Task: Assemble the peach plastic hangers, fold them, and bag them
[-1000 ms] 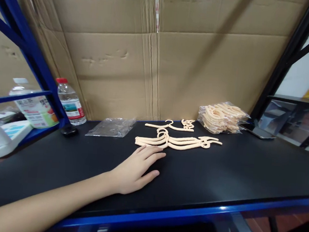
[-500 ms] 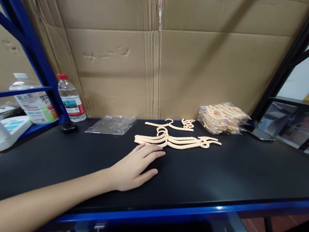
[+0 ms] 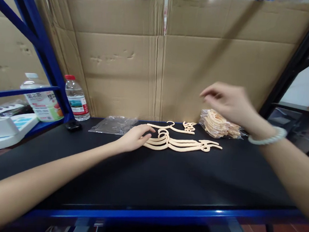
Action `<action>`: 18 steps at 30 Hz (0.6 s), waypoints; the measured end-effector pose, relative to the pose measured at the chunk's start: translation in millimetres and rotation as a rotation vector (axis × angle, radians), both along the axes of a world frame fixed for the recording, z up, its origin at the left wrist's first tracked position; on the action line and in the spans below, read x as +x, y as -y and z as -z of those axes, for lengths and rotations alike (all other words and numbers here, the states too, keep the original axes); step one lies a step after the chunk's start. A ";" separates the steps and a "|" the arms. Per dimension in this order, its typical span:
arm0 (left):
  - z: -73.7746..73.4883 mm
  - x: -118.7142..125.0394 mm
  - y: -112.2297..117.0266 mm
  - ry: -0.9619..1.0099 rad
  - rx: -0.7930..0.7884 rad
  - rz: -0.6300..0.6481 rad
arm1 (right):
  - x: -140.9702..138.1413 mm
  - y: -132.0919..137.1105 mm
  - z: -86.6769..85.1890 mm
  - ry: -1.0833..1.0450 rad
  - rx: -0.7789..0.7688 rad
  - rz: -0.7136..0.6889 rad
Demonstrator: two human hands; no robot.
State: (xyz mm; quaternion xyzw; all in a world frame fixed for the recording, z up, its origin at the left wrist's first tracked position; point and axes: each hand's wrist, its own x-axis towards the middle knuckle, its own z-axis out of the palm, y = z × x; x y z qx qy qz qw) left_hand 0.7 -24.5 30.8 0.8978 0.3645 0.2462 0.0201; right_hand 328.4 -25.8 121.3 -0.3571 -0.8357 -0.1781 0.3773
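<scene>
Two hands of mine are over this bench, and the room to work runs from the blue upright (image 3: 45,54) on my left across to the black post (image 3: 300,60) on my right. Cardboard sheets (image 3: 116,62) wall off the back; the blue front edge (image 3: 151,216) bounds the near side, with a broad stretch of black tabletop (image 3: 151,184) between it and the hangers.

Along the surface, then: a white-capped bottle (image 3: 43,104) beyond the upright, a red-capped water bottle (image 3: 77,103) just inside it, a small black object (image 3: 73,125) in front, and a flat clear plastic bag (image 3: 113,125).

And here's my left hand (image 3: 134,139), loosely bent over the left ends of the cream hangers (image 3: 182,149); whether those fingers pinch them, I cannot tell. The hangers overlap, hooks towards the cardboard, reaching rightward from my fingertips, with a single hanger (image 3: 181,131) just behind.

Over on the right, my right hand (image 3: 230,101) hangs in the air, blurred, fingers curled, pale bracelet (image 3: 271,139) at the wrist; how tightly they close, I can't tell. Below and behind it sit the bagged hangers (image 3: 214,126), partly hidden.
</scene>
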 end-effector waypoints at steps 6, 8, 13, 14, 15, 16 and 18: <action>6.0 15.8 -55.0 -0.108 0.017 -0.090 | -4.2 -68.4 70.2 0.564 -0.343 0.139; 9.1 20.7 -67.1 -0.129 0.029 -0.088 | -1.7 -81.8 84.7 0.568 -0.344 0.159; 13.2 26.2 -81.9 -0.226 0.011 -0.091 | 2.1 -88.0 92.8 0.585 -0.344 0.171; 13.6 26.6 -83.5 -0.241 0.010 -0.096 | 2.2 -87.7 93.2 0.587 -0.344 0.172; 13.9 26.9 -85.1 -0.255 0.012 -0.101 | 2.2 -87.4 93.7 0.588 -0.341 0.174; 14.2 27.3 -86.7 -0.269 0.014 -0.107 | 2.1 -87.2 94.5 0.586 -0.335 0.176; 14.6 28.2 -89.7 -0.299 0.020 -0.120 | 1.6 -87.3 96.7 0.581 -0.319 0.180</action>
